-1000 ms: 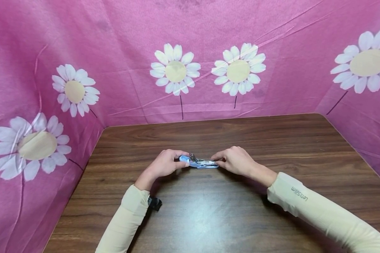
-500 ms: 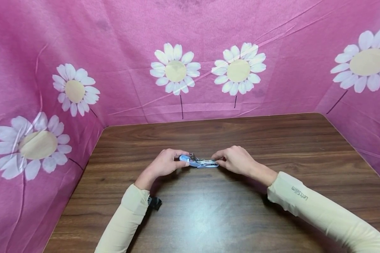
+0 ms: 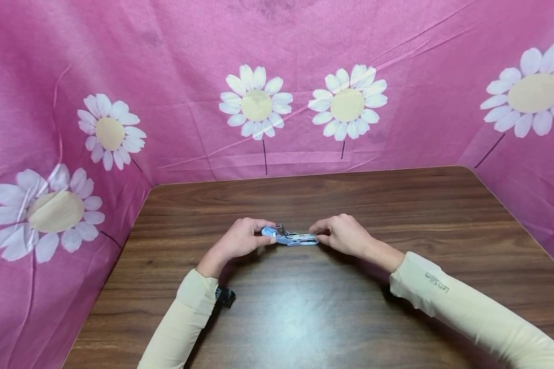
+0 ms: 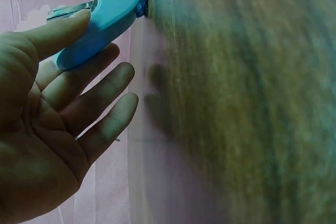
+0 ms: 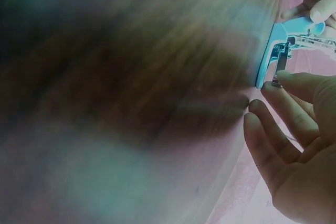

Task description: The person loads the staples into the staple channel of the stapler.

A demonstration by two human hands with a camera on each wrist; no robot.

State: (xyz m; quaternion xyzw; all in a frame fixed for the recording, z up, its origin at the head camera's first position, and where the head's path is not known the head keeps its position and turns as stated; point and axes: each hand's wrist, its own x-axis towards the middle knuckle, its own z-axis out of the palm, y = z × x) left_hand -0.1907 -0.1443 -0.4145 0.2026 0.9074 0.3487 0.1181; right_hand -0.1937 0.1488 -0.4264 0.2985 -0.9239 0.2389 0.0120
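Observation:
A light-blue stapler [image 3: 282, 239] lies opened out on the table in the head view, its metal staple channel [image 3: 300, 237] exposed. My left hand [image 3: 242, 238] pinches the stapler's left end between thumb and fingers. In the left wrist view the blue body [image 4: 113, 19] runs between thumb and index finger, while the other fingers spread loosely. At the opposite end, my right hand [image 3: 346, 234] holds thumb and index finger at the tip of the channel. The right wrist view shows those fingertips pinching the metal channel's end [image 5: 282, 62], beside the blue base [image 5: 264, 59].
The brown wood-grain table [image 3: 295, 307] extends around both hands. A pink cloth with white daisies [image 3: 300, 46] hangs along the table's back and sides. A black strap piece [image 3: 225, 297] shows beside the left wrist.

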